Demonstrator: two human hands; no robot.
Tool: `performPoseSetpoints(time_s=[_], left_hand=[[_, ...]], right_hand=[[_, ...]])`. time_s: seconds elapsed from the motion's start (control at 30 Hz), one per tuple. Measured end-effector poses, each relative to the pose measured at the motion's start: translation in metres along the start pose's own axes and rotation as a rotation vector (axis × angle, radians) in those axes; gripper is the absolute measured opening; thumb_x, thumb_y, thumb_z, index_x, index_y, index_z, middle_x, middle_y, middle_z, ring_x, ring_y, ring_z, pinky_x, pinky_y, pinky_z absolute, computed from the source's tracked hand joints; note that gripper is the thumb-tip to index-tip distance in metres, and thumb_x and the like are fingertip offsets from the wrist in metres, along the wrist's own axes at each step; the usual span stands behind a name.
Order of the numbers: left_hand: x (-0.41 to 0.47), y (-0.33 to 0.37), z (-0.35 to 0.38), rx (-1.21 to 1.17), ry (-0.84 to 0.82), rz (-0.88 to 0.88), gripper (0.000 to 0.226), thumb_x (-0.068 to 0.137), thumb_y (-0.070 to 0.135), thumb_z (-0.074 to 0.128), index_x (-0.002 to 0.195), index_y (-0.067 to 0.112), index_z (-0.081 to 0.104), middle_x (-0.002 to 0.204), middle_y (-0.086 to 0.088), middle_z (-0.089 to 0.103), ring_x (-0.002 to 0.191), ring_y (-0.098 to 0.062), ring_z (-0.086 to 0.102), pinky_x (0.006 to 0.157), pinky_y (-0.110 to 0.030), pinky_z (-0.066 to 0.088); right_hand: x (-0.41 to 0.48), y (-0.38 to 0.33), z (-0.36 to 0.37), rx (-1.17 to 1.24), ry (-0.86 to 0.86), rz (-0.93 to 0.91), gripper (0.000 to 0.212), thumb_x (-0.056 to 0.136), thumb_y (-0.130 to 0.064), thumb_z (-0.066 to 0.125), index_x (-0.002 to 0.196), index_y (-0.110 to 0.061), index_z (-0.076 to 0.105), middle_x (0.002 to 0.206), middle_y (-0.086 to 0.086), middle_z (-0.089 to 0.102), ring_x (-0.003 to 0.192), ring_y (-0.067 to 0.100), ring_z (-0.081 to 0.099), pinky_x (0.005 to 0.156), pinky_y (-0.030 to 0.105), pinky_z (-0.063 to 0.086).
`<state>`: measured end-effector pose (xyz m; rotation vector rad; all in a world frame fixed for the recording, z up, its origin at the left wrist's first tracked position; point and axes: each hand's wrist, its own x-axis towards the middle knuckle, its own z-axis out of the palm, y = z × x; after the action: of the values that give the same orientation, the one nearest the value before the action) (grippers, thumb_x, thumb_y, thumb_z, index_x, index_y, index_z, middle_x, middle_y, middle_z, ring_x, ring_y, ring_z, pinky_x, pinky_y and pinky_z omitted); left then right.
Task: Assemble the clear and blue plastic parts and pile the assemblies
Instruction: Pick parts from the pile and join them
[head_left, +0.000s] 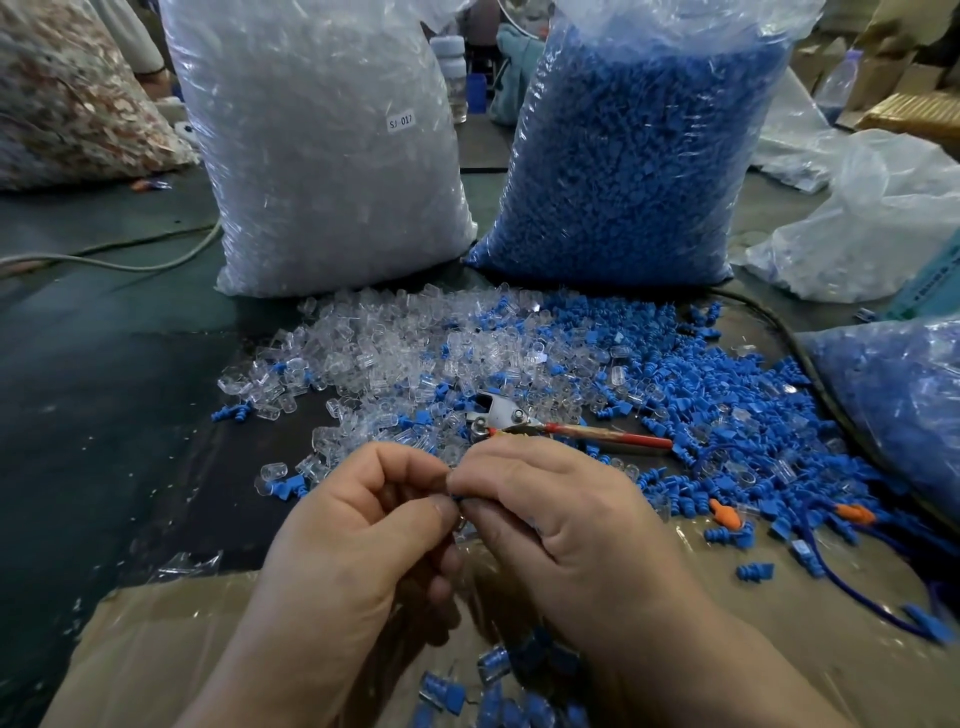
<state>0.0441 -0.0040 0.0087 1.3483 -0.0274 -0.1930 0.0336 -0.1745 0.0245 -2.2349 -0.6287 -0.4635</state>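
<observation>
Assembly workshop, bulk parts bags (332, 156), cartons (883, 78)

— What's that mid-frame?
— My red-handled pliers (545, 423).
— Anything else?
— Two orange plugs (724, 512) lower right, a pale cable (119, 267) at left, a patterned sack (67, 104) upper left, brown cardboard (156, 623) along the bottom.

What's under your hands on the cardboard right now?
A pile of finished assemblies, blue plugs in clear caps, on the cardboard. The left hand and right hand, pinching a small part, hide the rest of the pile.
</observation>
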Motion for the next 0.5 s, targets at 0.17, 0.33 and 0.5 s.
performPoseSetpoints(time_s=[0.17, 0.33, 0.5], left_hand=[[0.004, -0.004, -0.004, 0.125, 0.113, 0.032, 0.033, 0.086, -0.005, 0.068, 0.073, 0.025, 0.071, 0.055, -0.009, 0.061, 0.044, -0.017, 0.057, 0.038, -0.024, 0.046], [0.004, -0.003, -0.01, 0.232, 0.116, 0.066, 0.036, 0.088, -0.005, 0.066, 0.076, 0.029, 0.072, 0.057, -0.006, 0.062, 0.048, -0.015, 0.059, 0.044, -0.021, 0.048], [0.003, -0.004, -0.01, 0.238, 0.11, 0.044, 0.033, 0.089, 0.0, 0.066, 0.08, 0.03, 0.072, 0.058, -0.006, 0.063, 0.05, -0.012, 0.059, 0.046, -0.02, 0.048]], right_hand=[[0.0, 0.01, -0.005, -0.385, -0.202, 0.177, 0.056, 0.087, -0.05, 0.05, 0.139, -0.045, 0.03, 0.145, -0.016, 0.038, 0.137, 0.009, 0.029, 0.115, 0.039, 0.03], [0.001, 0.034, -0.015, -0.704, -0.337, 0.521, 0.074, 0.087, -0.069, 0.045, 0.146, -0.035, 0.015, 0.151, -0.003, 0.029, 0.137, 0.025, 0.027, 0.114, 0.044, 0.023], [0.008, 0.036, -0.015, -0.727, -0.325, 0.526, 0.068, 0.085, -0.071, 0.046, 0.142, -0.037, 0.029, 0.134, -0.007, 0.049, 0.121, 0.024, 0.04, 0.1, 0.046, 0.035]])
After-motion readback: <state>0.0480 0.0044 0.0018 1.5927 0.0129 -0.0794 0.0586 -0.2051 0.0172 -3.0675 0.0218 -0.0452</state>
